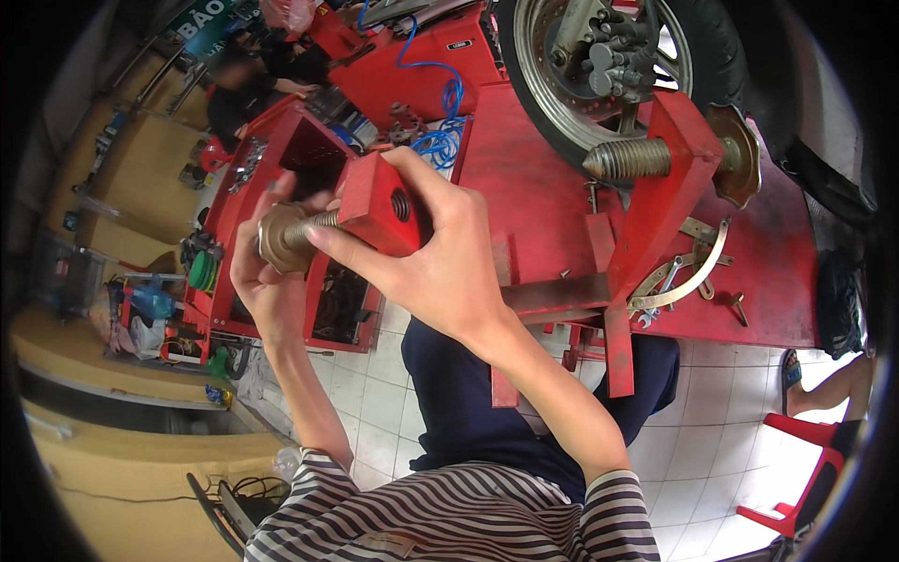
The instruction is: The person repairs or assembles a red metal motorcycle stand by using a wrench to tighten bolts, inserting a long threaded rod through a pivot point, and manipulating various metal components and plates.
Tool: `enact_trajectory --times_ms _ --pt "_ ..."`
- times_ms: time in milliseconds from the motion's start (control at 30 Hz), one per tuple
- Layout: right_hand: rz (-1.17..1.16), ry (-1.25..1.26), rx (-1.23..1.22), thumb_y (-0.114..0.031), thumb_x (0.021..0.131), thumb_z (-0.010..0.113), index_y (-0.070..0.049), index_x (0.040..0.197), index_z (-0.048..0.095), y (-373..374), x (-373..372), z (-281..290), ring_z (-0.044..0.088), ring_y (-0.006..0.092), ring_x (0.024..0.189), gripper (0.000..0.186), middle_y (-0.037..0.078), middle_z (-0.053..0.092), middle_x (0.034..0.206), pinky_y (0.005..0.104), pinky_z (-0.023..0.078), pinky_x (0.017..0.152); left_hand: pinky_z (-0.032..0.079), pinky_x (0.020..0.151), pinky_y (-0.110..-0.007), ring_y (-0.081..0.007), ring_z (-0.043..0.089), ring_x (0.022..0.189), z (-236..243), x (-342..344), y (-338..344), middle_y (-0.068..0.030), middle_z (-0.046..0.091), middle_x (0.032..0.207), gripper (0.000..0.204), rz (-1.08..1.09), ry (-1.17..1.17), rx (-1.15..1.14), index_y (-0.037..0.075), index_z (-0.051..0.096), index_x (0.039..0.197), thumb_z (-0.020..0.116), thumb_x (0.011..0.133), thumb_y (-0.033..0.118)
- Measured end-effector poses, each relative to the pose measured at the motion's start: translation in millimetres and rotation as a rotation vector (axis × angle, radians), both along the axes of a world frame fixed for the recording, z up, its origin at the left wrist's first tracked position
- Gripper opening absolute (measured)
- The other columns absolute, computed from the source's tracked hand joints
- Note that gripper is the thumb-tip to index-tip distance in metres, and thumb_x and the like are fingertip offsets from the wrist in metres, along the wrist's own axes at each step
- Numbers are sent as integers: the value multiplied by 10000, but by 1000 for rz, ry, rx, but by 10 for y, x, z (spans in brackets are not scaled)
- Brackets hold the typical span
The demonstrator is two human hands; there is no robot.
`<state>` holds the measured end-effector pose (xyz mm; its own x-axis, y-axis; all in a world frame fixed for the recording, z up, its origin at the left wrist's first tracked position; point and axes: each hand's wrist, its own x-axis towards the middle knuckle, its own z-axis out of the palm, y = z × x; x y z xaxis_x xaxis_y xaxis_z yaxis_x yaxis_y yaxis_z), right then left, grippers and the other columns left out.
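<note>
Between my hands, left of centre, is a red metal block [370, 199] with a threaded hole in its right side. My right hand [454, 262] grips it, thumb along the lower side and fingers over the top. A thick screw [309, 227] meets the block's left side; its tip is out of sight there. On the screw's outer end sits a scalloped brass-coloured knob [278, 240]. Round this knob my left hand [272, 304] is closed, its upper fingers slightly blurred. To the right a red metal bracket [660, 211] carries a similar pointed screw [629, 159] with its own knob.
A motorcycle wheel [534, 94] stands on the red lift table [777, 300]. Near the bracket lie a curved metal arm [698, 276], a spanner [670, 273] and a small bolt [740, 309]. A red tool cabinet [272, 169] and a person [245, 94] are at far left; a red chair [796, 506] is lower right.
</note>
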<state>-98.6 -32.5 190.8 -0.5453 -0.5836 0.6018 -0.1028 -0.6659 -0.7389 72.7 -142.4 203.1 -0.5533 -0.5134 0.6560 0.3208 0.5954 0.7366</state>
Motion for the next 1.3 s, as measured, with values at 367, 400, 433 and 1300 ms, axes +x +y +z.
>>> enact_trajectory --times_ms 367,400,433,1300 --pt "125 -69 -24 -158 752 856 14 1012 629 -16 -12 4 688 114 812 385 83 726 885 278 558 766 517 993 -564 -388 557 1232 -91 -81 -141 -257 452 1435 858 -142 69 28 45 469 1366 880 695 390" --pt "128 -74 -21 -153 752 855 16 1012 629 -10 -17 8 688 117 824 384 86 726 896 281 559 777 525 985 -549 -390 574 1207 -73 -87 -86 -287 454 1417 874 -38 29 39 28 455 1370 864 705 420" --pt "131 -79 -20 -147 752 854 19 1012 629 -8 -20 11 689 120 837 382 90 727 906 284 561 789 534 977 -534 -392 591 1183 -62 -69 -2 -316 456 1400 892 67 -12 49 10 441 1375 848 714 450" --pt "117 -12 -9 -60 750 837 18 993 614 13 8 49 682 150 887 339 117 706 978 288 563 783 505 989 -424 -318 560 1240 130 138 205 -233 448 1448 600 -48 -217 97 -33 345 1439 582 980 274"
